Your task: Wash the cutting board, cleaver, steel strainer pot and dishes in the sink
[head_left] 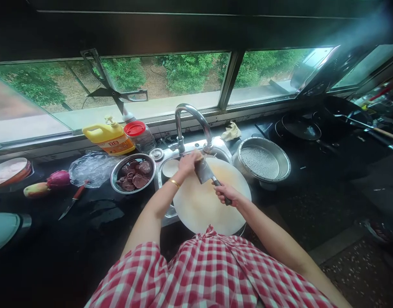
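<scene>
My right hand (229, 193) is wrapped round the dark handle of a cleaver (204, 172), whose broad metal blade points up and left. At the far end of that blade is my left hand (189, 163), fingers bent and partly blurred; what they hold, if anything, is hidden. Below both hands lies a large round white cutting board (203, 205), stained yellowish in the middle, covering much of the steel sink (160, 182). A curved chrome faucet (193, 109) rises just behind my left hand.
To the left are a metal bowl of dark red slices (134, 174), a plastic bag (92, 169), a knife (73, 199), a dragon fruit (58, 179) and a yellow pump jug (108, 137). A perforated steel pan (263, 158) stands right, with a wok (301, 127) beyond.
</scene>
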`<action>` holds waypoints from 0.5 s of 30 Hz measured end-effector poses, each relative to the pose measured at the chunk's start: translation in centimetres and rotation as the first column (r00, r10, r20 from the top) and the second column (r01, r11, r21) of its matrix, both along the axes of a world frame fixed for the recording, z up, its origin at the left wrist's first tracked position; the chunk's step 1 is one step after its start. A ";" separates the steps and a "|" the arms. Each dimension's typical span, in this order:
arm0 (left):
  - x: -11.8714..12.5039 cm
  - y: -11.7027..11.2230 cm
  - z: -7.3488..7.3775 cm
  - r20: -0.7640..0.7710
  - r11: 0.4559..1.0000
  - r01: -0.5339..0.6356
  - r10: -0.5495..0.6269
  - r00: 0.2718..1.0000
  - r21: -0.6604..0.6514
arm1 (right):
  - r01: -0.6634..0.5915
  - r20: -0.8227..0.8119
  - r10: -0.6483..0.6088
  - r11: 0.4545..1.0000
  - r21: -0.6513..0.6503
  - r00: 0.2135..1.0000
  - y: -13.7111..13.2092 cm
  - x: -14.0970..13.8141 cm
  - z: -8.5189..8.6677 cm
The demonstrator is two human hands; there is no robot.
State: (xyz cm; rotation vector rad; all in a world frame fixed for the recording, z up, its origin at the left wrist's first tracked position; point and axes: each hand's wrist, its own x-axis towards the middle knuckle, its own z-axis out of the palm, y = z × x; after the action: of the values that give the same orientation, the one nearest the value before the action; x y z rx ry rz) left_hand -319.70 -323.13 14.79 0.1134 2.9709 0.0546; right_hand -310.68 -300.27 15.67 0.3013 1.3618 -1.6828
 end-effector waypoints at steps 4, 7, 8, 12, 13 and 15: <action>4.2 2.8 -1.3 0.024 0.984 0.163 -0.165 0.986 0.067 | 0.023 0.023 -0.023 1.000 -0.003 0.999 -0.8 -0.4 -0.5; 6.5 1.4 -1.1 0.053 0.948 0.287 -0.297 0.954 0.140 | 0.028 0.014 -0.028 1.000 0.010 0.999 -0.9 -0.5 -1.1; 6.6 0.4 -0.8 0.063 0.950 0.273 -0.285 0.956 0.151 | 0.021 0.006 -0.021 1.000 0.016 1.000 -0.8 -0.5 -1.3; 3.8 -2.5 0.9 0.025 0.992 -0.051 0.048 0.999 0.119 | 0.017 -0.007 -0.016 1.000 0.024 1.000 -0.8 -0.6 -1.5; 2.7 -2.4 1.1 0.011 0.986 -0.114 0.114 0.993 0.124 | 0.023 -0.003 -0.023 0.999 0.027 1.000 -0.9 -0.6 -1.4; 1.0 -1.0 0.9 0.029 0.972 -0.172 0.170 0.985 0.161 | 0.031 0.004 -0.031 0.999 0.036 1.000 -1.2 -0.7 -1.2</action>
State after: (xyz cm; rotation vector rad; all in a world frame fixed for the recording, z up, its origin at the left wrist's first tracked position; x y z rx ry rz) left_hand -318.69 -324.11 15.66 -0.1228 2.9498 0.3185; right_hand -311.38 -301.45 14.43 0.3481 1.3910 -1.6836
